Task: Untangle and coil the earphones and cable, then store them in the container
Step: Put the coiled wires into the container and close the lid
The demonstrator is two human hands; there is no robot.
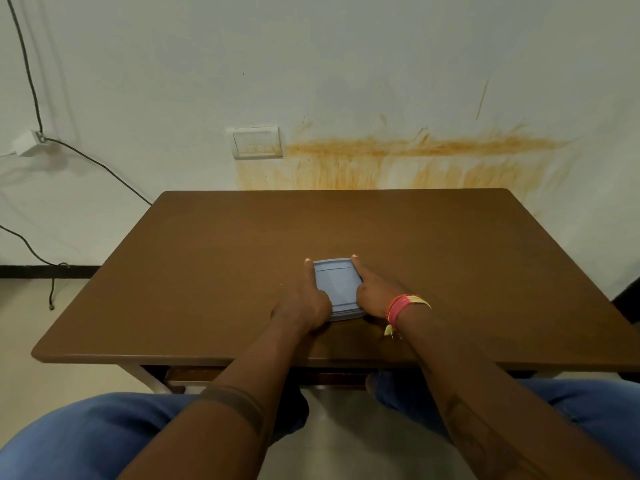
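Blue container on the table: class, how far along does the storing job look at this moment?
Apparently near the end. Done, it seems: no earphones or cable show anywhere on the table, and the blue container has its lid on, so they are presumably inside, though unseen. In hand: the left hand and right hand hold the container's sides. Left: perhaps only pressing the lid fully closed and letting go.

Container (337,289) lidded, contents hidden; near corners covered by left hand (304,303) and right hand (372,294).
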